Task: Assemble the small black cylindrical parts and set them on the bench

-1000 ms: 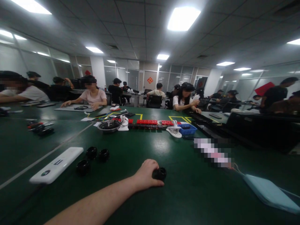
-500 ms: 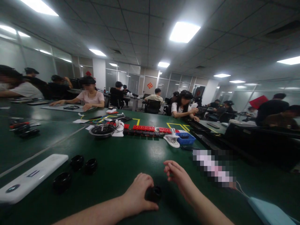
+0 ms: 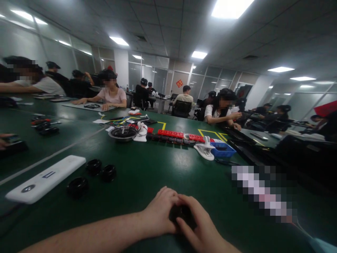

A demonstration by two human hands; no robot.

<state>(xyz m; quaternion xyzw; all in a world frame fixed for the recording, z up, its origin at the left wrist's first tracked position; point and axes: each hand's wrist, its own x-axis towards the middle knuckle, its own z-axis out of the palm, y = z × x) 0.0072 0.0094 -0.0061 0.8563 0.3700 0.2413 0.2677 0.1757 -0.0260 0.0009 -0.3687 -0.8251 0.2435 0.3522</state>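
Both my hands meet low in the middle of the head view on a green table (image 3: 163, 168). My left hand (image 3: 159, 211) is curled round a small round black part (image 3: 181, 212), which lies on the table and is mostly hidden. My right hand (image 3: 198, 225) closes on the same black part from the right, thumb and fingers touching it. Three more round black parts (image 3: 93, 172) lie to the left, beside a long white device (image 3: 44, 179).
Farther back stand a dark bowl (image 3: 123, 133), a row of red blocks (image 3: 179, 135), a white clip (image 3: 204, 149) and a blue tray (image 3: 222, 149). Several people sit around the far tables. Another person's hand (image 3: 4, 140) shows at the left edge.
My right hand came into view from the right and closed onto the black part that my left hand was holding. The view shifted slightly.
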